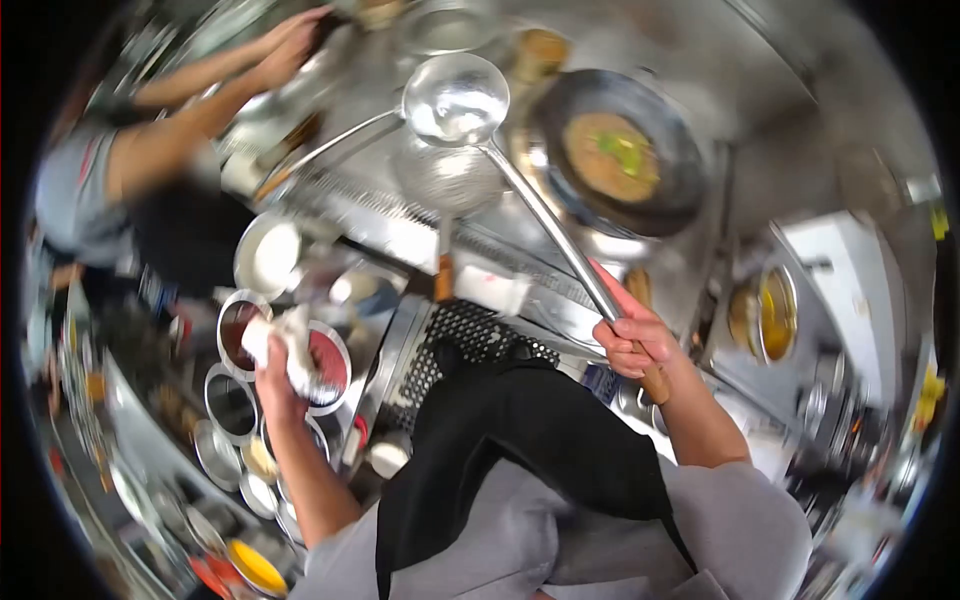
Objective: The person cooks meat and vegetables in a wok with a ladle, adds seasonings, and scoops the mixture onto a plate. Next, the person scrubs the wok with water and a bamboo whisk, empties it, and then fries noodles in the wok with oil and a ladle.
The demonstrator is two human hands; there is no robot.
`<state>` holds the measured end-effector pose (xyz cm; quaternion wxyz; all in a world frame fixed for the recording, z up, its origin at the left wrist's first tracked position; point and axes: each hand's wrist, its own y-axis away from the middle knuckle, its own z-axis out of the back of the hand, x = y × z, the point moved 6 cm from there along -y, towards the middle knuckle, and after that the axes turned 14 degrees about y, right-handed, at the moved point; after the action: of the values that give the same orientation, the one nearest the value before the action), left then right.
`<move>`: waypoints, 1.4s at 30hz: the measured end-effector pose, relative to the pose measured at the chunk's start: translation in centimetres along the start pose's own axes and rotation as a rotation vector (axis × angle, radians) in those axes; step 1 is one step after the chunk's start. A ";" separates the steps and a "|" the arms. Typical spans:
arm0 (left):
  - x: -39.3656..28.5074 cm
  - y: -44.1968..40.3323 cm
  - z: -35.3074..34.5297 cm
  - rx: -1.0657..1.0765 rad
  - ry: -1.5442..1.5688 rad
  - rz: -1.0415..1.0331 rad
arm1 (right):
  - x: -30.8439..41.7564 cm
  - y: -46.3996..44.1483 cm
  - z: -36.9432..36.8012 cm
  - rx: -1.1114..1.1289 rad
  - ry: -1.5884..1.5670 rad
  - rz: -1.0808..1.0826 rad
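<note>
My right hand (638,342) is closed round the handle of a long metal ladle (545,222), whose wooden end sticks out below my fist. The ladle's shiny bowl is raised at the upper middle and looks empty. My left hand (280,385) grips a bunched white cloth (297,350) above several metal containers of seasonings, one with something red (327,365) in it. On the stove to the right of the ladle stands a dark wok (685,170) with brownish liquid (595,165) and a green and yellow heap in its middle.
A round strainer (447,178) with a wooden handle lies under the ladle's bowl. A co-worker's arms (215,95) reach in at upper left. A pot of yellow liquid (765,312) stands at right. A perforated black mat (470,335) lies before my apron.
</note>
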<state>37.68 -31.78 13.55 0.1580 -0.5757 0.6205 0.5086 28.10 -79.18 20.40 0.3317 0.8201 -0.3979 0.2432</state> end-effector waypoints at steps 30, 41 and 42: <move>31.0 1.7 -39.5 0.493 -0.252 0.690 | 3.0 6.3 17.9 -0.746 0.099 0.253; 36.4 -2.4 -42.6 0.556 -0.370 0.771 | 4.1 10.8 16.7 -1.126 1.459 -0.237; 37.8 -3.7 -43.0 0.533 -0.375 0.758 | 4.5 11.4 16.2 -1.125 1.463 -0.308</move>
<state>46.78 -87.05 0.95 0.2127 -0.1480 0.8552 0.4489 23.60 -98.60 16.66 0.8764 0.2257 -0.0362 0.4239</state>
